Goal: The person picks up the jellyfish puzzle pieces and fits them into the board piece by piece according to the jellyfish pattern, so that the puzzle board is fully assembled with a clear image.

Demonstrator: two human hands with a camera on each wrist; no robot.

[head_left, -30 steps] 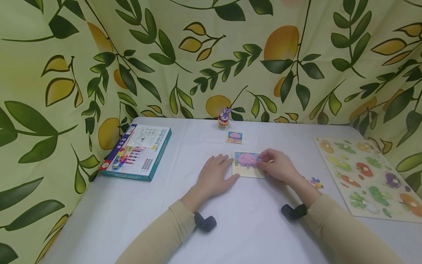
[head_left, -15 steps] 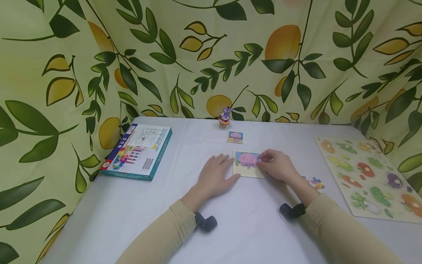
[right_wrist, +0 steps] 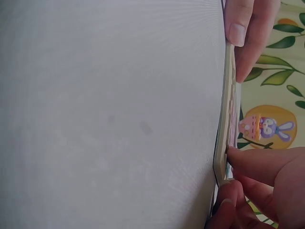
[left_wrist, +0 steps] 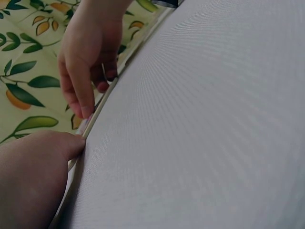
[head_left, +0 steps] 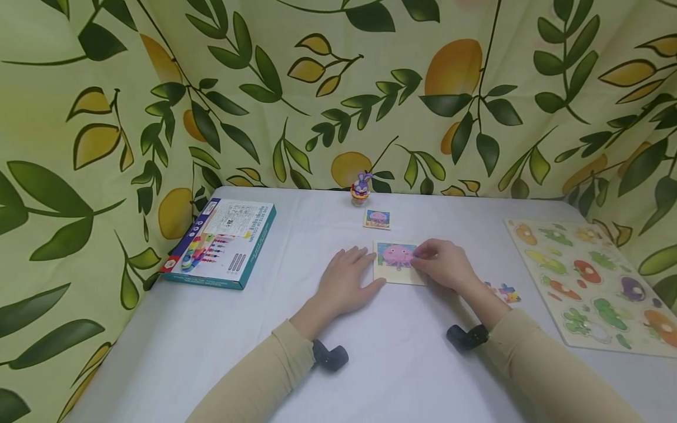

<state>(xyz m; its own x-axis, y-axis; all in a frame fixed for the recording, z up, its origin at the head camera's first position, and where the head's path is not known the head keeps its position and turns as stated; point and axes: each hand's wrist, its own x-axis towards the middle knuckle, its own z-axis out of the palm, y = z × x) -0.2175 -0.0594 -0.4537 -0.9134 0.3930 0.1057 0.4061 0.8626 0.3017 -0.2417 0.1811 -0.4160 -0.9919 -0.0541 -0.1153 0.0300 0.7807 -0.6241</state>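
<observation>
A small wooden jigsaw board lies on the white table, bearing a picture of a pink octopus. My left hand rests flat with fingers spread, thumb and fingertips at the board's left edge. At the board's right side, my right hand pinches a jigsaw piece between thumb and fingers, its fingertips over the picture and mostly hiding the piece. The right wrist view shows the board edge-on, the right thumb pressing at its upper face and other fingers curled by its corner.
Several loose jigsaw pieces lie beside the right forearm. Behind the board are a small octopus picture card and a purple rabbit toy. A flat toy box lies at left, a large vegetable puzzle board at right.
Both hands stay at the jigsaw board almost unmoved. The right wrist has shifted very slightly to the left; the board and picture look the same.
</observation>
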